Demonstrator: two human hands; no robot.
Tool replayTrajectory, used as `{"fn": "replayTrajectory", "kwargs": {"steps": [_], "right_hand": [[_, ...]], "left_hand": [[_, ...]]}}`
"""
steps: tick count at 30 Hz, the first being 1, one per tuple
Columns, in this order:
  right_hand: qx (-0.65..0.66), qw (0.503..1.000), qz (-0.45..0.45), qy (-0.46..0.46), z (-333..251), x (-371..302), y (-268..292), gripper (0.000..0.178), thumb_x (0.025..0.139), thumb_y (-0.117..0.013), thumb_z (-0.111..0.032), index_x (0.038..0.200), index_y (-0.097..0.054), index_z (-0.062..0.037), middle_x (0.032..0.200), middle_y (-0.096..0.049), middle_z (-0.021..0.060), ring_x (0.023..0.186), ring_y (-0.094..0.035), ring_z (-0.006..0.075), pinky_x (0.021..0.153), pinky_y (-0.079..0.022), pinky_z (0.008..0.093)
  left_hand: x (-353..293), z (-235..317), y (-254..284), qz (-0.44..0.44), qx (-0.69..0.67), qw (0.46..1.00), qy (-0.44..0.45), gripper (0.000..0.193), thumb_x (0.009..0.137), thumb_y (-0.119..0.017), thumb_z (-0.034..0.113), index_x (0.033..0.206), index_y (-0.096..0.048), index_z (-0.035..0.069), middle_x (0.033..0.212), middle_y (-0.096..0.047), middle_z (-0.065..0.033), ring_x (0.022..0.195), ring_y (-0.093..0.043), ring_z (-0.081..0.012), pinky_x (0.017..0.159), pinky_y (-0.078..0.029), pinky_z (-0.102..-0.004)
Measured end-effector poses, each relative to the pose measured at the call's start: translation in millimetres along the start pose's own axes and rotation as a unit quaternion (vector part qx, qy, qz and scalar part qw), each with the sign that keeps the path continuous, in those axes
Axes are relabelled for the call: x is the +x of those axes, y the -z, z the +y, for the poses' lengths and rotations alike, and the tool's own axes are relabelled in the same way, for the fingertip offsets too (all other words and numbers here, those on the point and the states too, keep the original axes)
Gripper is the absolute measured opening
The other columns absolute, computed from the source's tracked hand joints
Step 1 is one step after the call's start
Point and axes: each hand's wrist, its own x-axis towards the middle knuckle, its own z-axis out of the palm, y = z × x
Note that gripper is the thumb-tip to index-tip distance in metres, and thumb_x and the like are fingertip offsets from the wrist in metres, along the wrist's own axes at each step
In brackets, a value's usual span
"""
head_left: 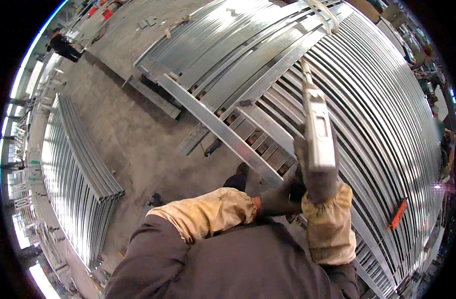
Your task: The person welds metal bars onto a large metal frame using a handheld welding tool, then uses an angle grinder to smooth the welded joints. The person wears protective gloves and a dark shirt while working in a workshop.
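Observation:
My right hand (321,185), in a dark glove with a tan sleeve guard, is closed round a silver gun-shaped power tool (319,134). Its narrow nozzle points away from me, with its tip over a flat metal crossbar (278,70). Parallel galvanized metal bars (372,104) lie beneath the tool. My left hand (282,198), also in a dark glove, is beside the right one, low behind the tool. Its fingers are hidden, so whether it touches the tool's underside does not show. Close in front of it, short metal slats (258,142) sit between two rails.
Long metal profiles (78,174) are stacked on the floor at left. A beam (153,97) lies beyond the frame's near rail (223,132). An orange block-like object (399,214) rests on the bars at right. Another person (63,46) in dark clothing is at the far left.

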Motion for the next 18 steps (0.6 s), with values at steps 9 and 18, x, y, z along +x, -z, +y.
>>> {"fn": "replayTrajectory", "kwargs": {"steps": [9,18], "right_hand": [[0.193,0.975,-0.083,-0.078,-27.6,-53.7,-22.4,0.094,0.085,-0.077,-0.012,0.161,-0.024,-0.0021,0.146,-0.050,0.0167,0.120,-0.058,0.0239,0.100,-0.051,0.0363],[0.188,0.923,-0.072,-0.327,13.1,-119.1,-118.9,0.043,0.086,-0.077,-0.018,0.121,-0.058,-0.0013,0.096,-0.067,0.0109,0.073,-0.066,0.0162,0.058,-0.052,0.0295]], "left_hand": [[-78.6,27.9,16.3,0.213,0.012,0.976,0.049,0.037,0.087,-0.082,0.012,0.119,-0.064,0.004,0.098,-0.069,-0.0038,0.087,-0.065,-0.0133,0.077,-0.055,-0.0324],[-64.1,96.8,140.6,0.059,0.108,0.992,0.012,0.039,0.088,-0.081,0.011,0.122,-0.065,0.003,0.108,-0.071,-0.0048,0.100,-0.065,-0.0137,0.087,-0.054,-0.0301]]}}
